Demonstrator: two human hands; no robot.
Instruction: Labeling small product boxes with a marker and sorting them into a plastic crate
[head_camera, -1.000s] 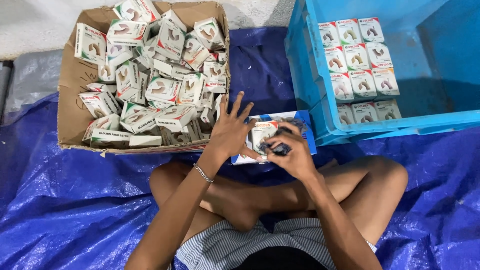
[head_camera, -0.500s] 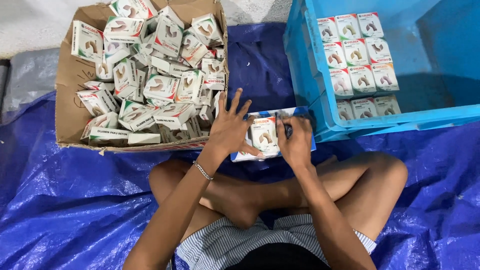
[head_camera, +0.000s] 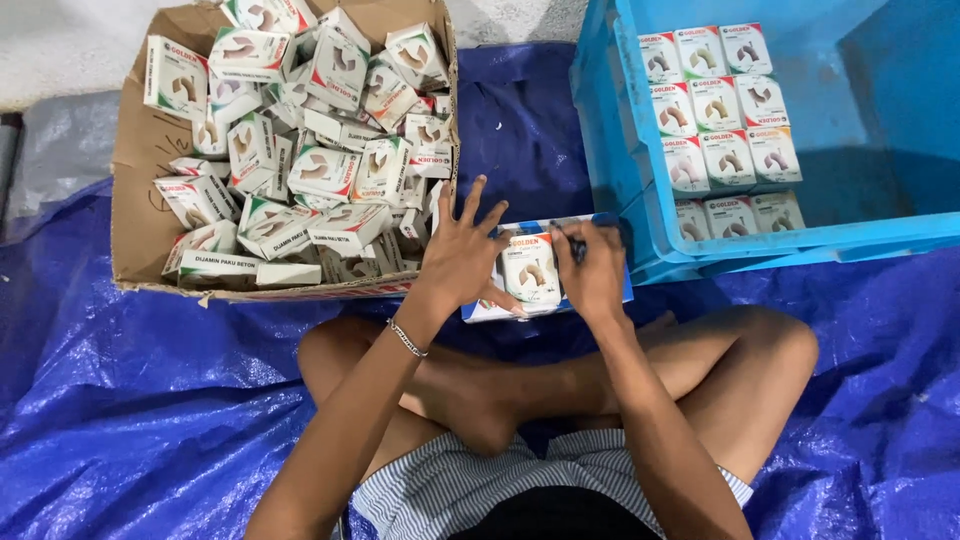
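Just beside the blue plastic crate (head_camera: 640, 190), the left hand (head_camera: 460, 250), fingers spread wide, pins a small white printed carton (head_camera: 530, 270) flat so the right hand (head_camera: 592, 270), closed around a dark marker (head_camera: 577, 243), can mark it.

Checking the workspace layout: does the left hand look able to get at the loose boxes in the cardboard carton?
Probably yes: the left hand rests beside the open-topped cardboard carton, with nothing between.
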